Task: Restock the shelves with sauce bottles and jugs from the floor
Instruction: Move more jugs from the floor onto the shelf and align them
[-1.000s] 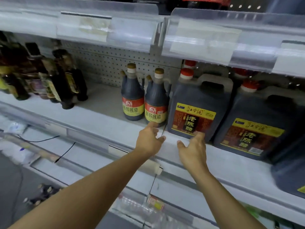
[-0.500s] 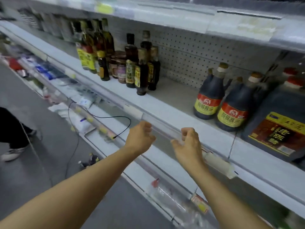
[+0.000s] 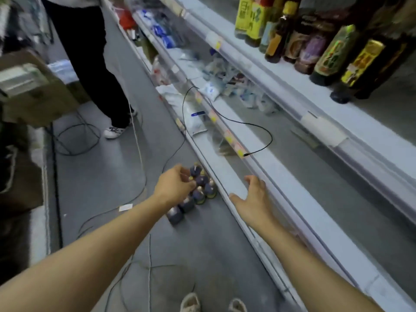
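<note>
Several dark sauce bottles (image 3: 198, 194) stand in a cluster on the grey floor beside the bottom shelf edge. My left hand (image 3: 174, 186) hangs over the cluster's left side, fingers loosely curled, holding nothing, and hides part of it. My right hand (image 3: 252, 199) is spread with fingers relaxed, in front of the lower shelf edge (image 3: 276, 179), empty. Dark bottles with yellow labels (image 3: 326, 41) stand on the upper shelf at the top right.
Another person's legs (image 3: 94, 64) and shoe stand in the aisle at the upper left. Black cables (image 3: 225, 118) run over the floor and the middle shelf. A cardboard box (image 3: 33, 91) sits at the left. White packets (image 3: 209, 91) lie on the middle shelf. My shoes (image 3: 191, 302) show at the bottom.
The view has swung down and left from the shelf jugs to the floor. Both hands have left the shelf edge and dropped toward the bottles on the floor.
</note>
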